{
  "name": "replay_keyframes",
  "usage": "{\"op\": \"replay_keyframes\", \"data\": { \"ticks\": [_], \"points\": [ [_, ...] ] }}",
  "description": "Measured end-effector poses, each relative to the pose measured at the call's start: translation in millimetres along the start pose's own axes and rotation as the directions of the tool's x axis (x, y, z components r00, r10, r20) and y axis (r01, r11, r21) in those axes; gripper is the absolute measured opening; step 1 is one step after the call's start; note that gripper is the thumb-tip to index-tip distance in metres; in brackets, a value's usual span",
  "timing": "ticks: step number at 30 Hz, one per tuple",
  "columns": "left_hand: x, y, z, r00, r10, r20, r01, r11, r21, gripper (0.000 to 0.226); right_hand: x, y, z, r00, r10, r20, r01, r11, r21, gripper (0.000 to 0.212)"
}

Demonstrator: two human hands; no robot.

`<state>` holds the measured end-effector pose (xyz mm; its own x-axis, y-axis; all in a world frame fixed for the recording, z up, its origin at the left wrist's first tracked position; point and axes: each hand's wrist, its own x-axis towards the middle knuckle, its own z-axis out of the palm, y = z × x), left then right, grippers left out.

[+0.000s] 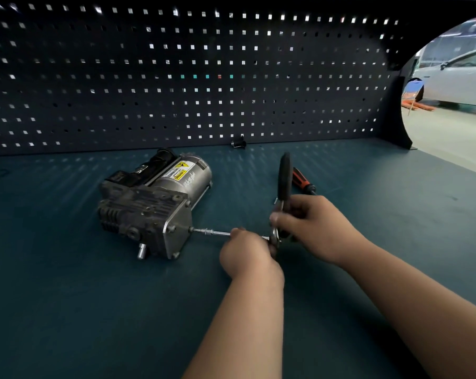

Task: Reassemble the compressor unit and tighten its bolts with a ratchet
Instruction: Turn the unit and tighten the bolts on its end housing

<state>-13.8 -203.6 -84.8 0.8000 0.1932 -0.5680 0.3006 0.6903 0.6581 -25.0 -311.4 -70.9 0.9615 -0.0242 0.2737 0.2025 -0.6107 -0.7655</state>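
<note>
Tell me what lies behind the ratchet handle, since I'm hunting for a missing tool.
An orange-and-black screwdriver lies on the bench mat just behind the ratchet handle. Its shaft disappears behind the right hand gripping the ratchet, so the tip cannot be seen.

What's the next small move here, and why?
Probably swing the ratchet through one stroke with the right hand, while the left hand steadies the extension. The extension's tip sits on a bolt in the compressor end plate, and both hands grip the tool, so it looks seated and ready to turn.
</note>
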Motion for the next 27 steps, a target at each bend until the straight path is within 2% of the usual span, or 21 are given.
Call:
{"op": "replay_keyframes", "data": {
  "ticks": [2, 3, 6, 8, 10, 12, 13, 14, 16, 18, 20, 22, 25, 27],
  "points": [
    [-2, 2, 0, 1.0, -0.006, -0.018, 0.006, 1.0, -0.011, 0.031, 12, 2, 7, 0.97, 0.243, -0.004, -0.243, 0.97, 0.01, 0.034],
    [-3, 2, 0, 1.0, -0.016, -0.015, 0.016, 1.0, -0.006, 0.031, 15, 3, 9, 0.949, 0.316, 0.02, -0.316, 0.949, 0.01, 0.038],
    [-2, 4, -2, 0.999, -0.04, -0.003, 0.04, 0.999, -0.013, 0.03, 12, 5, 9, 0.942, 0.331, 0.053, -0.332, 0.943, 0.023, 0.037],
    [0, 3, -2, 0.999, -0.049, -0.009, 0.049, 0.998, -0.032, 0.031, 5, 4, 5, 0.975, 0.22, 0.009, -0.22, 0.975, 0.025, 0.028],
    [3, 1, -2, 0.999, -0.04, -0.024, 0.039, 0.999, -0.028, 0.029, -5, -1, 0, 0.999, -0.034, -0.029, 0.033, 0.999, -0.024, 0.011],
    [5, 2, -3, 1.0, -0.023, -0.022, 0.022, 0.999, -0.025, 0.027, -15, -10, -6, 0.938, -0.335, 0.092, 0.347, 0.91, -0.228, 0.007],
    [6, 1, -4, 1.0, -0.011, 0.001, 0.011, 1.0, -0.004, 0.025, -19, -11, -8, 0.895, -0.411, 0.173, 0.445, 0.844, -0.298, 0.011],
    [6, 0, -5, 1.0, -0.006, 0.029, 0.005, 1.0, 0.014, 0.023, -21, -10, -9, 0.887, -0.416, 0.204, 0.461, 0.826, -0.323, 0.015],
    [8, -4, -5, 1.0, 0.001, 0.016, -0.002, 0.999, 0.051, 0.024, -18, -10, -7, 0.949, -0.301, 0.095, 0.315, 0.922, -0.225, 0.018],
    [3, 0, -4, 0.999, -0.007, -0.032, 0.008, 0.999, 0.037, 0.028, -5, -7, 0, 0.998, -0.049, -0.029, 0.049, 0.999, 0.019, 0.018],
    [-1, 4, -2, 0.999, -0.026, -0.019, 0.027, 0.999, 0.035, 0.034, 8, -1, 8, 0.974, 0.224, 0.011, -0.222, 0.957, 0.187, 0.026],
    [-4, 7, -3, 0.998, -0.049, 0.05, 0.048, 0.999, 0.023, 0.032, 14, 3, 12, 0.923, 0.367, 0.113, -0.383, 0.904, 0.191, 0.031],
    [-4, 8, -4, 0.993, -0.082, 0.084, 0.084, 0.996, -0.015, 0.025, 12, 6, 13, 0.924, 0.356, 0.142, -0.379, 0.902, 0.206, 0.031],
    [-1, 4, -3, 0.995, -0.077, 0.061, 0.078, 0.997, -0.026, 0.024, 5, 3, 9, 0.976, 0.205, 0.068, -0.215, 0.959, 0.187, 0.023]
  ]
}}
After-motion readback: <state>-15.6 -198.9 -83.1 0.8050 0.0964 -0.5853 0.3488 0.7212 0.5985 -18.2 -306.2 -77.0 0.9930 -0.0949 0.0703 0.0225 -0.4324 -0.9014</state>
